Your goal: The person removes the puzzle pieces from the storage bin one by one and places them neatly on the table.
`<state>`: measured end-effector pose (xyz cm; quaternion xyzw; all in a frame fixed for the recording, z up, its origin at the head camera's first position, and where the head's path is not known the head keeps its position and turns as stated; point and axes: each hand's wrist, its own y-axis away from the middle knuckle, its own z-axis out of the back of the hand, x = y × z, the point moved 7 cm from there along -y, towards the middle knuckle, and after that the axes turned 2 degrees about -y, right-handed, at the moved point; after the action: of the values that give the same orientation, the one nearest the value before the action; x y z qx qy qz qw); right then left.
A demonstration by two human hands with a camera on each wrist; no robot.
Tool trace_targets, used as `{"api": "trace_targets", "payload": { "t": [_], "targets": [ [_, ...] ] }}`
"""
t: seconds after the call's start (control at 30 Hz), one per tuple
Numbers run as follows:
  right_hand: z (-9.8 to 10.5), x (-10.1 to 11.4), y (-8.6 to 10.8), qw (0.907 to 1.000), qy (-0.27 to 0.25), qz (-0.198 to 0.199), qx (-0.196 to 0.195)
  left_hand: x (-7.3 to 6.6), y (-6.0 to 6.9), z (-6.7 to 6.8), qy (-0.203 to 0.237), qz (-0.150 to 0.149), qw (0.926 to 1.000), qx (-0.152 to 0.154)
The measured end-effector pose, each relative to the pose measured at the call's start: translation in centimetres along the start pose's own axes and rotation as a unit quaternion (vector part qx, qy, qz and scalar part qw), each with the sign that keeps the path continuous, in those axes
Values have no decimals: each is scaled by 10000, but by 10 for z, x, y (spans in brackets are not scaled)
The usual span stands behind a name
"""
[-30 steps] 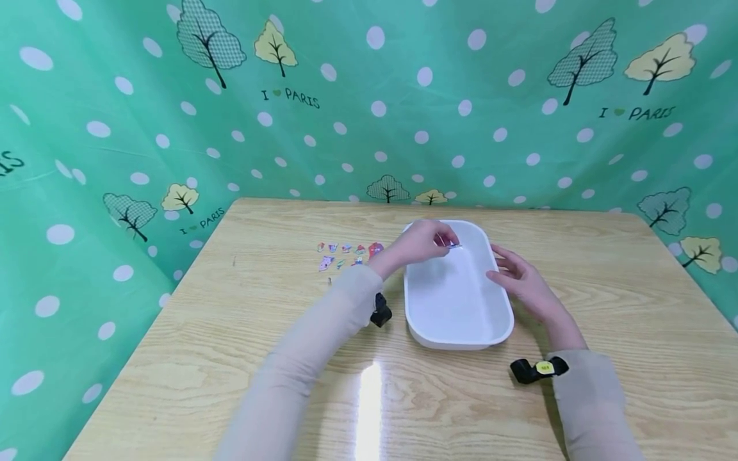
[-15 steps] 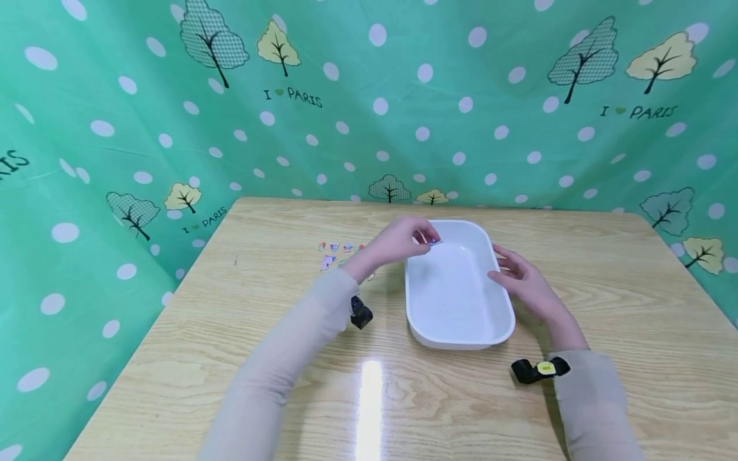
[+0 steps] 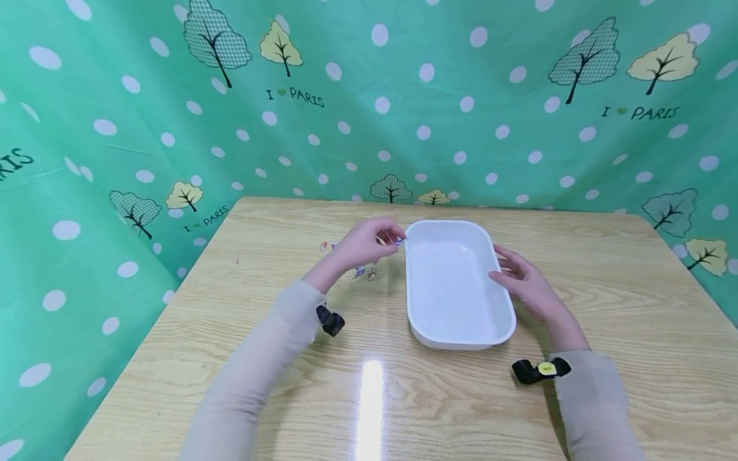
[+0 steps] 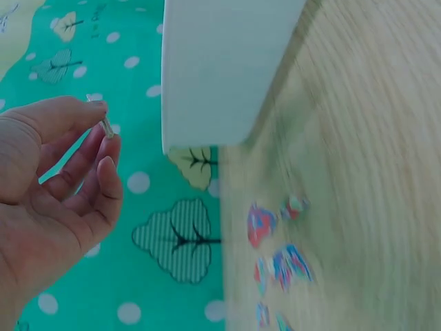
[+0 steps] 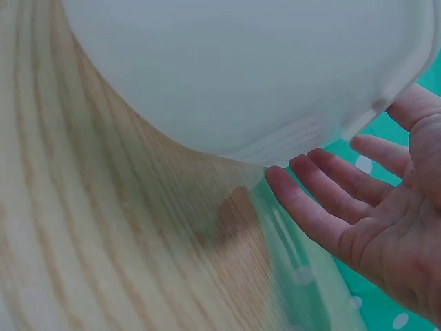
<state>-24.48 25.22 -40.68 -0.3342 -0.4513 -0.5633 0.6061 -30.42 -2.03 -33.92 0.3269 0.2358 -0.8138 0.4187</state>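
Note:
My left hand (image 3: pixel 369 242) is just outside the far left corner of a white plastic basin (image 3: pixel 452 288). Between thumb and fingertips it pinches a small flat colourful cutout (image 3: pixel 400 241), whose thin, clear-looking edge faces the left wrist view. My right hand (image 3: pixel 521 282) holds the basin's right side, thumb on the rim and fingers against the outer wall; the right wrist view has those fingers (image 5: pixel 331 193) under the rim. Several similar small printed cutouts (image 4: pixel 262 224) lie on the table left of the basin. In the head view my left hand and forearm hide some of them.
The light wooden table (image 3: pixel 461 403) carries the basin and cutouts. A green dotted curtain (image 3: pixel 346 96) with printed trees hangs behind and at the left. Black wrist cameras are strapped over both sleeves (image 3: pixel 277 339). A bright light reflection crosses the table's front.
My left hand has moved left from above the basin to outside its far left corner, still pinching the cutout. The right hand and basin have stayed put.

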Motion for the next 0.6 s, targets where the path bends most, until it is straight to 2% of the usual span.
{"api": "trace_targets", "payload": {
  "t": [0.33, 0.6],
  "targets": [
    [2, 2, -1, 10000, 48, 11, 26, 35, 27, 25, -22, 565, 9968, -570],
    [2, 1, -4, 10000, 25, -21, 67, 70, 50, 45, 25, 1255, 9875, -958]
  ]
}}
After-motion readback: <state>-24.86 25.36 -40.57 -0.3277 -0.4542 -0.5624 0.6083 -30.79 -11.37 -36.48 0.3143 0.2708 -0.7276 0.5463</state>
